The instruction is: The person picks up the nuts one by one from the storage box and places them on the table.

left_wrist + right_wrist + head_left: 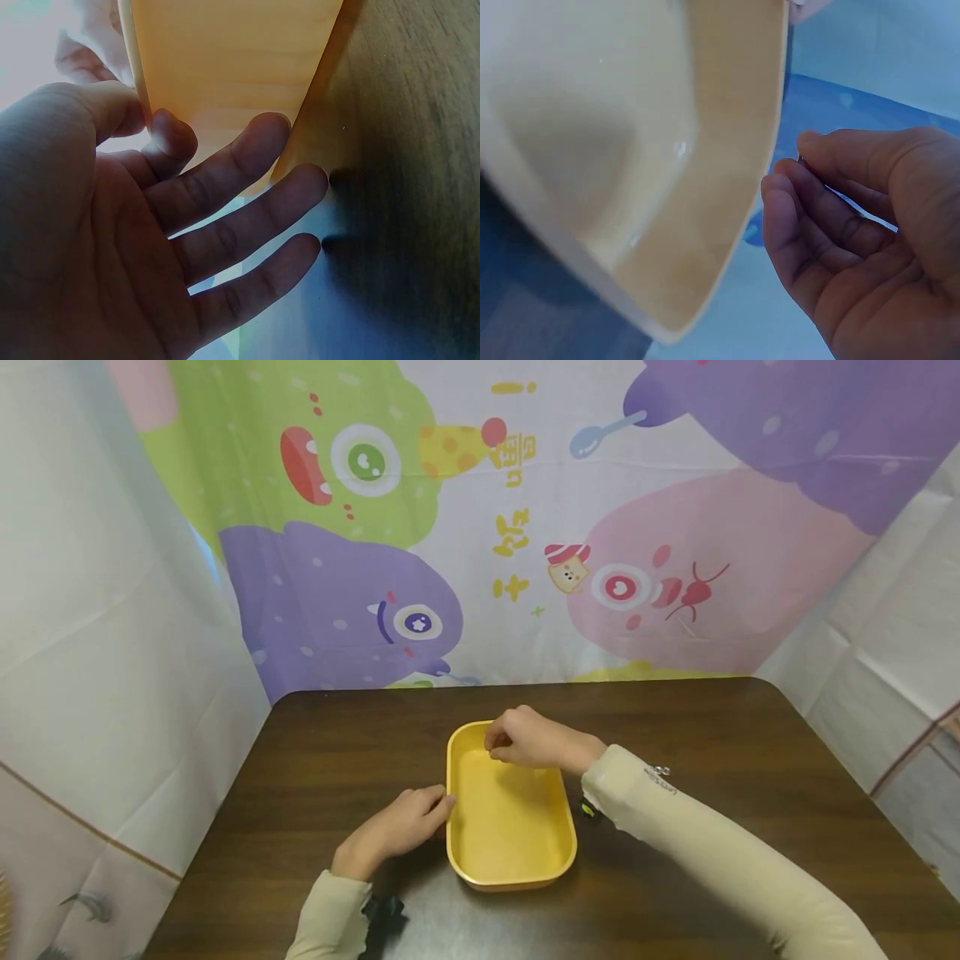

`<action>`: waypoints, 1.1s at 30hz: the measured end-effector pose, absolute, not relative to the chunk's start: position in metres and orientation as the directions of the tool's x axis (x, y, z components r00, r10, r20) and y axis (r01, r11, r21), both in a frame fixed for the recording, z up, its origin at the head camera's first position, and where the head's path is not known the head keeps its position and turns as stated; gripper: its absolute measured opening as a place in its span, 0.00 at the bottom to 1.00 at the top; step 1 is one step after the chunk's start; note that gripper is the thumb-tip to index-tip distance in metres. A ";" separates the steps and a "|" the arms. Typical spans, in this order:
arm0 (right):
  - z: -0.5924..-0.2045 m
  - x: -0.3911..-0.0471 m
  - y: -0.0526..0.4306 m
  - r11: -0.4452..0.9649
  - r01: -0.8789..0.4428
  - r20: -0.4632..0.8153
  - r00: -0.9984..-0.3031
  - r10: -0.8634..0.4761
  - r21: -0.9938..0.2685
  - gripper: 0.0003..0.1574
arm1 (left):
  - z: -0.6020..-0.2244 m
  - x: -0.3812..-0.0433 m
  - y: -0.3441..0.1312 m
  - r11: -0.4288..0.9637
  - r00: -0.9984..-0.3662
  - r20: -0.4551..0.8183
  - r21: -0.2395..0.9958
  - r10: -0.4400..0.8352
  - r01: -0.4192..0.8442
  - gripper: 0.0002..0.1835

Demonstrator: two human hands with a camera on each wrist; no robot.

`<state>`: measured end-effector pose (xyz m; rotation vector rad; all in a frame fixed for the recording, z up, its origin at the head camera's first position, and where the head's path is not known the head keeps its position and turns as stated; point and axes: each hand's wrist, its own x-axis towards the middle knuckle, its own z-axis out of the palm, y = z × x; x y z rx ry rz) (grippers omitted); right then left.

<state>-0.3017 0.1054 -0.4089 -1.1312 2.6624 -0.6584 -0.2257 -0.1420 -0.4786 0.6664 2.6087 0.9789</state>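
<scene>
A yellow rectangular tray (512,818) with rounded corners stands on the dark table. At its left side, my left hand (401,822) pinches the rim between thumb and index finger. The left wrist view shows the other fingers of that hand spread along the outer wall (232,67). My right hand (528,739) is over the tray's far end, fingers bent. In the right wrist view its thumb and index fingertip pinch a tiny dark thing (801,159), mostly hidden by the fingers; I cannot tell its kind.
The brown wood-grain table (337,735) has a rounded far edge. A printed cartoon curtain (525,635) hangs behind it, with pale sheets at both sides. A small clear piece (660,770) shows beside the right sleeve (712,843). Dark wrist gear (382,910) sits under the left wrist.
</scene>
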 end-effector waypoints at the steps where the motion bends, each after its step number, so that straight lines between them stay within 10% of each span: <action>1: -0.407 -0.301 0.109 0.613 -0.641 0.022 -0.699 -0.715 -0.462 0.05 | -0.479 -0.226 -0.142 0.665 -0.856 -0.095 0.674 0.508 0.320 0.17; 33: -0.384 -0.280 0.210 0.686 -0.479 0.153 -0.863 -0.481 -0.548 0.06 | -0.479 -0.225 -0.142 0.679 -0.862 -0.086 0.657 0.500 0.328 0.17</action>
